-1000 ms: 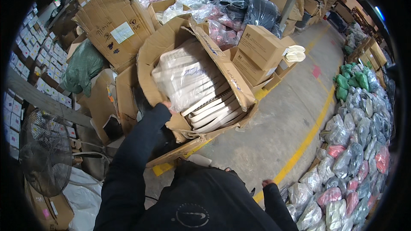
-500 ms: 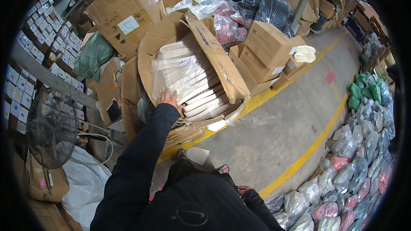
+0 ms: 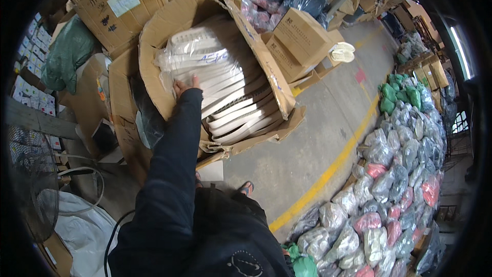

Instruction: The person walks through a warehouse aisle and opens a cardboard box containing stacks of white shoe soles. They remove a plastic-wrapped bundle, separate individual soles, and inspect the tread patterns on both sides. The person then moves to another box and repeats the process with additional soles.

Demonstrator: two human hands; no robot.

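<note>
1. The left hand (image 3: pixel 187 86) reaches forward into an open cardboard box (image 3: pixel 169 18), its thumb apart from its part-bent fingers. It touches a clear plastic bag (image 3: pixel 205 61); whether it grips the plastic, I cannot tell.
2. The right hand cannot be made out, so its state is unknown.
3. White strips, apparently shoe soles (image 3: pixel 246 118), lie in the box, upper middle of the view. They are packed side by side, probably to save room and keep their shape. The bag covers the far ones; the near ones are bare.
4. The box's raised sides likely stop the stack from spreading.
5. Just right of it stand closed brown boxes (image 3: pixel 302 38), with a pair of pale soles (image 3: pixel 342 52) beside them, perhaps as a sample.
6. Wrapped bundles (image 3: pixel 369 200) line the right, beyond a yellow floor line (image 3: pixel 323 190), seemingly leaving a walkway.
</note>
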